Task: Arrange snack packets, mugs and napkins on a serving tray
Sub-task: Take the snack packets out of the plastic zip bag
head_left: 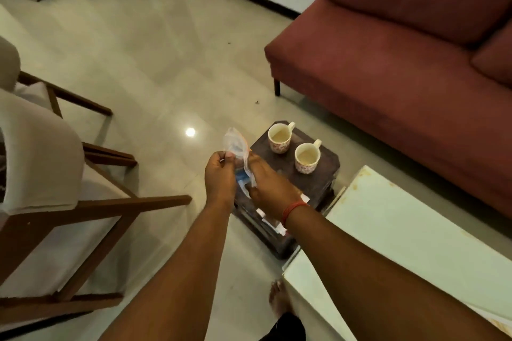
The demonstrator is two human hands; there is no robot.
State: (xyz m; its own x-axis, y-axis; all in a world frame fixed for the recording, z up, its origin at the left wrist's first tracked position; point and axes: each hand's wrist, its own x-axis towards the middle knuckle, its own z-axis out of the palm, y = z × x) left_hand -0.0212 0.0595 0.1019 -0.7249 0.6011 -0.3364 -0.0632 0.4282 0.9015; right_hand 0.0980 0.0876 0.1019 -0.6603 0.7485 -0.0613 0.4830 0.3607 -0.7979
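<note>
A dark brown serving tray point(318, 185) rests on a low stand on the floor. Two floral mugs stand on its far half: one point(279, 138) at the back, the other point(307, 158) to its right, both with pale liquid inside. Above the tray's left edge, my left hand point(220, 176) and my right hand point(267, 184) both grip a clear plastic snack packet point(238, 152) with blue print. Beneath my right wrist, white folded napkins point(273, 223) lie on the tray's near part, partly hidden.
A maroon sofa point(401, 69) fills the right back. A white low table point(410, 241) sits close on the right, next to the tray. A wooden armchair point(69, 202) with pale cushions stands on the left. My bare foot point(278, 297) is on the tiled floor.
</note>
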